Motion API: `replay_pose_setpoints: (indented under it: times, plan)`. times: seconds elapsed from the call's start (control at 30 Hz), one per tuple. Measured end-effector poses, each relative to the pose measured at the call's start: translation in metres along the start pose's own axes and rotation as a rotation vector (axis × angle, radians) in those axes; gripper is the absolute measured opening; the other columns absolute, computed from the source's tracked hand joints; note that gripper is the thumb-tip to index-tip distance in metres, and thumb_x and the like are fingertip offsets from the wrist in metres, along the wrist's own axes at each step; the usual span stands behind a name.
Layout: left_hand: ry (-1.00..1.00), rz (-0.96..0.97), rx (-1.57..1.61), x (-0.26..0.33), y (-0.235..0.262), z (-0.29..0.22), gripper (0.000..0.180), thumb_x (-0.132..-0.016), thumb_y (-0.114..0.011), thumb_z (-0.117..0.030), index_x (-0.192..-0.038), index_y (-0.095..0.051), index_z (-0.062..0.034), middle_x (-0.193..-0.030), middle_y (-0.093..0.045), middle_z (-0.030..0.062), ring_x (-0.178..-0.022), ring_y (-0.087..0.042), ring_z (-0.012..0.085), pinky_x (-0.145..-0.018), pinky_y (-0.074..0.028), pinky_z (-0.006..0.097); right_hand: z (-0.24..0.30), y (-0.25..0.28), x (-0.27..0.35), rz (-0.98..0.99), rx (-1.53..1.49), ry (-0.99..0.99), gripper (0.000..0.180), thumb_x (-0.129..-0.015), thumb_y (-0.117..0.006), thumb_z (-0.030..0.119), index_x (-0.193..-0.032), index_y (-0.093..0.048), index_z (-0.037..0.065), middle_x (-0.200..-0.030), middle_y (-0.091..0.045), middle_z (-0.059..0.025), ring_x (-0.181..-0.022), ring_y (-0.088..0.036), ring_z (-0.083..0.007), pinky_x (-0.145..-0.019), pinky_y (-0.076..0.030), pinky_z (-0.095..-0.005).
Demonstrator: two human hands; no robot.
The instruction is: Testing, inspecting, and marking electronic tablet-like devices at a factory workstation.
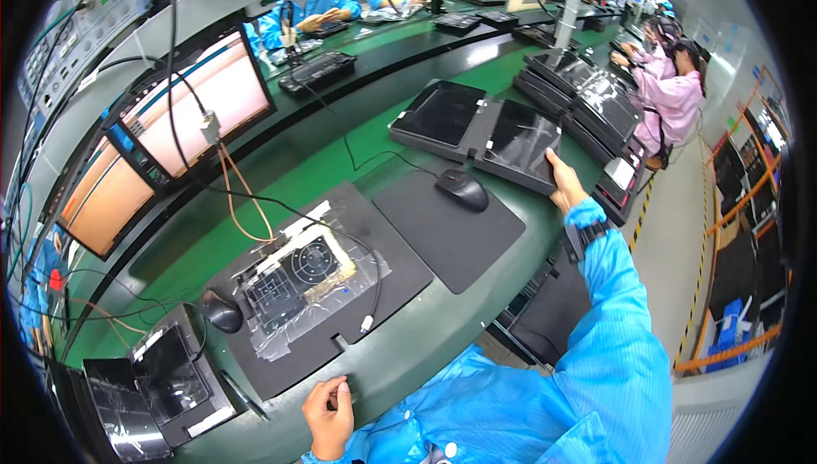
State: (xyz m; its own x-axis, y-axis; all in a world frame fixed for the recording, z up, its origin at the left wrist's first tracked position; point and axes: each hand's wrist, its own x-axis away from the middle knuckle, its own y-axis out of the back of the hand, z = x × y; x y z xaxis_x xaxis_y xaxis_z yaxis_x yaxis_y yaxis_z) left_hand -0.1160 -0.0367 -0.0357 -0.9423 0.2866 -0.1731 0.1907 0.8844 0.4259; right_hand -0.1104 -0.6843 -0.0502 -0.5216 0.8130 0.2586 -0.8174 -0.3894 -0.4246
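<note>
My right hand (pixel 563 181) reaches out to the right, its thumb over the near right corner of a black tray (pixel 521 176) and the other fingers mostly hidden. In that tray lies a dark glossy panel (pixel 526 134) under clear film. A second black tray with a dark panel (pixel 442 113) sits right beside it on the left. My left hand (pixel 330 413) rests by the bench's front edge, fingers curled in, with nothing visible in them. In front of it is a black mat (pixel 400 283) bearing a taped-down dark plate (pixel 289 281) with a round pattern.
A black mouse (pixel 462 190) sits on a mouse pad (pixel 459 251); another mouse (pixel 221 311) is further left. Stacked black trays (pixel 587 94) stand at the right. Cables hang before two monitors (pixel 200 106). Black trays with panels (pixel 170 379) lie lower left. Co-workers sit beyond.
</note>
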Motion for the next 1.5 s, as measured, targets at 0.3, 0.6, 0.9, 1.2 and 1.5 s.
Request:
replay_pose_setpoints:
  times: [0.3, 0.6, 0.9, 1.2, 1.5]
  plan:
    - [-0.057, 0.042, -0.027, 0.001, 0.0, 0.0, 0.008, -0.092, -0.071, 0.0, -0.099, -0.074, 0.0008, -0.076, -0.063, 0.0041, -0.057, -0.05, 0.0077, -0.052, -0.037, 0.024, 0.038, 0.114, 0.1, -0.366, 0.823, -0.052, 0.061, -0.105, -0.054, 0.051, -0.111, -0.067, -0.008, -0.102, -0.071, -0.0213, -0.089, -0.072, -0.0323, -0.076, -0.06, -0.0487]
    - [-0.134, 0.007, 0.001, 0.015, 0.011, -0.017, 0.015, -0.088, -0.073, 0.001, -0.103, -0.075, -0.0006, -0.08, -0.065, 0.0085, -0.069, -0.062, 0.0169, -0.062, -0.05, 0.03, 0.074, 0.132, 0.112, -0.168, 0.432, 0.434, 0.031, -0.102, -0.067, 0.031, -0.113, -0.069, 0.002, -0.099, -0.069, -0.0041, -0.095, -0.065, -0.0114, -0.084, -0.049, -0.0263]
    - [0.257, 0.515, 1.275, -0.009, 0.003, -0.047, 0.076, -0.098, -0.071, -0.032, -0.158, -0.035, -0.002, -0.142, -0.056, 0.0156, -0.135, -0.053, 0.0287, -0.116, -0.041, 0.044, -0.012, -0.075, 0.269, 0.497, 0.497, 0.192, 0.048, -0.1, -0.071, 0.022, -0.138, -0.056, -0.004, -0.119, -0.068, -0.0035, -0.11, -0.062, -0.0106, -0.097, -0.049, -0.028]
    - [0.525, -0.204, 1.458, 0.031, 0.079, -0.022, 0.036, -0.092, -0.063, -0.003, -0.128, -0.064, 0.0028, -0.125, -0.07, 0.0178, -0.116, -0.068, 0.0326, -0.104, -0.053, 0.048, -0.115, -0.184, 0.299, 1.321, 1.164, 1.287, 0.039, -0.097, -0.067, 0.022, -0.133, -0.067, 0.009, -0.139, -0.063, -0.016, -0.132, -0.056, -0.0364, -0.117, -0.037, -0.0553]
    - [0.176, -0.295, 1.68, 0.03, 0.107, -0.009, 0.024, -0.101, -0.058, -0.008, -0.119, -0.071, 0.0016, -0.127, -0.071, 0.0179, -0.124, -0.065, 0.0338, -0.113, -0.046, 0.055, -0.115, -0.211, 0.374, 1.391, 0.608, 0.686, 0.024, -0.089, -0.077, 0.014, -0.11, -0.069, 0.005, -0.09, -0.071, -0.0108, -0.083, -0.07, -0.031, -0.074, -0.055, -0.0399]
